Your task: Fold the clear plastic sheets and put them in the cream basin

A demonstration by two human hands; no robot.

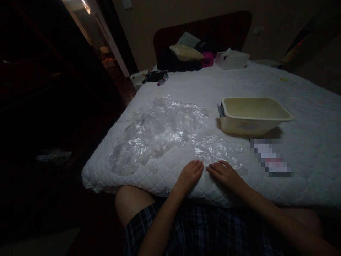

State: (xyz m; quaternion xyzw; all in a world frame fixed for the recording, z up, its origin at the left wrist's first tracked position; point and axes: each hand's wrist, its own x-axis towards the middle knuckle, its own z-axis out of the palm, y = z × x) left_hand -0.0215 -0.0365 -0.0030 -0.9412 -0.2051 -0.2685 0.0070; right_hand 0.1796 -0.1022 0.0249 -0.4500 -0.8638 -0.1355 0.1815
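A clear plastic bag (pixel 217 146) lies spread out on the white quilted bed, just in front of me. At its near edge rests my left hand (pixel 189 176), fingers stretched out and lying low on the bed. My right hand (pixel 226 176) is close beside it, palm down, its fingertips at the same edge of the plastic. Neither hand visibly lifts or grips anything, though the undersides of the fingers are hidden. To the left, a larger crumpled heap of clear plastic bags (pixel 160 126) covers part of the bed.
A cream plastic basin (pixel 247 125) with a grey handle stands to the right. Nearer lies a pixelated flat object (pixel 270 158). Toward the headboard (pixel 207 28) are a white box (pixel 232 59), a pink roll (pixel 207 59) and a pillow-like bundle (pixel 186 52).
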